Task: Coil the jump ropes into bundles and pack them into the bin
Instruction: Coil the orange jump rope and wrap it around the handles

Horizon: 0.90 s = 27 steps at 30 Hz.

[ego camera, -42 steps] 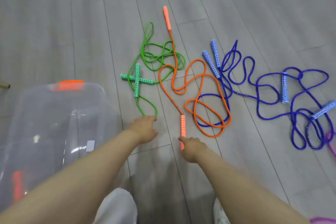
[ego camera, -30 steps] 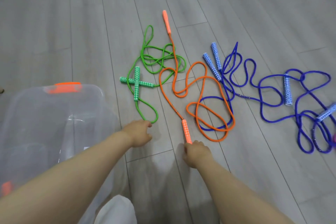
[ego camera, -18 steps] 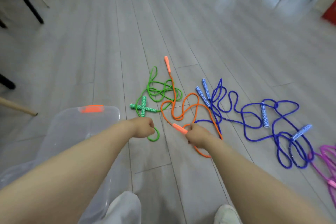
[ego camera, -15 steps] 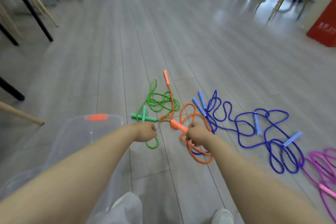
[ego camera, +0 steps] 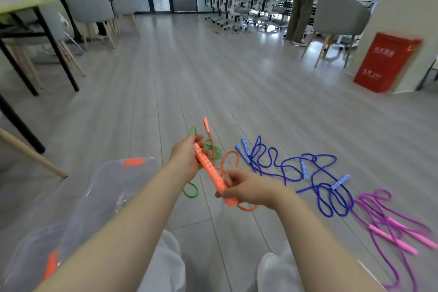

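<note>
Both hands are raised above the grey plank floor, sharing one orange patterned jump-rope handle that slants between them. The left hand has its fingers curled round the upper end of that handle, thumb side toward the camera. The right hand pinches the lower end between thumb and curled fingers, with the butt of the handle poking out below the palm.

The orange rope cord trails from the held handle down to the floor and loops behind the hands; its second orange handle lies flat farther away. A green jump rope lies partly hidden behind the left hand, one loop showing below the wrist. To the right sprawl tangled blue jump ropes with blue-and-white patterned handles, and beyond them, near the right edge, a purple jump rope with pink handles.

The clear plastic storage bin with orange latches stands on the floor at lower left, beneath the left forearm; what it contains cannot be told through its glare.
</note>
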Available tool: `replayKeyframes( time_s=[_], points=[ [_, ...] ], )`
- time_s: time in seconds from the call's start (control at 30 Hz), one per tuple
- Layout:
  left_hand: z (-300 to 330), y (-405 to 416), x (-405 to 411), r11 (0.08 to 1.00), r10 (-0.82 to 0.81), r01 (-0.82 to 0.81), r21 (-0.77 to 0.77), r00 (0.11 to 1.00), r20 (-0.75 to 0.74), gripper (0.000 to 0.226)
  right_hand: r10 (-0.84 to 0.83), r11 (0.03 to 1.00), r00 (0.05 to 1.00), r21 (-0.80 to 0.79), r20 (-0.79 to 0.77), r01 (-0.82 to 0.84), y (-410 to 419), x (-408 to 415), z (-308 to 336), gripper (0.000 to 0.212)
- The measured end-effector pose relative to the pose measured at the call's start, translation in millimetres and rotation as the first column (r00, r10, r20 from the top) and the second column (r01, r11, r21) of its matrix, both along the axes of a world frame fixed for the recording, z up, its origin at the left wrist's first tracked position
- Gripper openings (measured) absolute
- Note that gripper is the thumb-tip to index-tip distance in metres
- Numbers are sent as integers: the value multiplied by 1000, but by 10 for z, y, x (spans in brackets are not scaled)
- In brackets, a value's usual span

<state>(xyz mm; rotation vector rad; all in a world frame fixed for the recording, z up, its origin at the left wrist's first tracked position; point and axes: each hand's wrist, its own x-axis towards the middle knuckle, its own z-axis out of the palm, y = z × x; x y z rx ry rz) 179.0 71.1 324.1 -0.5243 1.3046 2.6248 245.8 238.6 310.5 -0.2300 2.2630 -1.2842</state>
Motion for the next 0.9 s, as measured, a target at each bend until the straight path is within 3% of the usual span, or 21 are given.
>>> replayKeyframes(
  time_s=[0.07, 0.13, 0.2, 0.27, 0.33, 0.43, 0.5, 0.6, 0.67, 0.73, 0.83, 0.9],
  points=[
    [41, 9, 74, 979, -101, 92, -181, 994, -42, 26, 36, 985, 999, 168, -32, -30, 54, 0, -16, 22],
    [108, 23, 138, 892, -230, 173, -418, 969, -92, 26, -18, 954, 996, 297, -86, 43, 118, -82, 30, 20],
    [168, 32, 152, 815, -350, 225, -534, 925, -145, 27, -120, 915, 970, 354, -213, 191, 193, -204, 74, 40],
    [236, 26, 142, 778, -467, 307, -547, 866, -178, 29, -223, 916, 917, 252, -330, 313, 218, -307, 131, 57],
    [307, 11, 136, 766, -571, 428, -480, 795, -202, 28, -256, 939, 886, 116, -387, 323, 219, -422, 161, 60],
    [418, -46, 100, 739, -674, 628, -244, 676, -300, 20, -200, 966, 913, 87, -356, 245, 233, -604, 165, 25],
    [483, -87, 31, 762, -594, 648, -24, 682, -426, 18, -141, 976, 949, 122, -281, 181, 251, -639, 200, 18],
    [510, -143, -172, 885, -262, 389, 257, 871, -417, 27, -145, 981, 979, 111, -140, 161, 332, -623, 252, 33],
    [434, -175, -339, 954, -89, 169, 248, 949, -304, 33, -270, 959, 950, 49, -160, 281, 375, -645, 269, 35],
    [278, -181, -461, 987, -7, 33, 157, 987, -163, 33, -453, 891, 874, -125, -175, 436, 361, -688, 300, 34],
    [92, -116, -497, 996, -18, 16, 91, 1000, 17, 30, -568, 767, 819, -416, -83, 489, 231, -719, 390, 27],
    [83, -40, -437, 994, -99, 98, 45, 994, 43, 20, -566, 741, 820, -488, -85, 461, 110, -696, 409, 23]
  ],
)
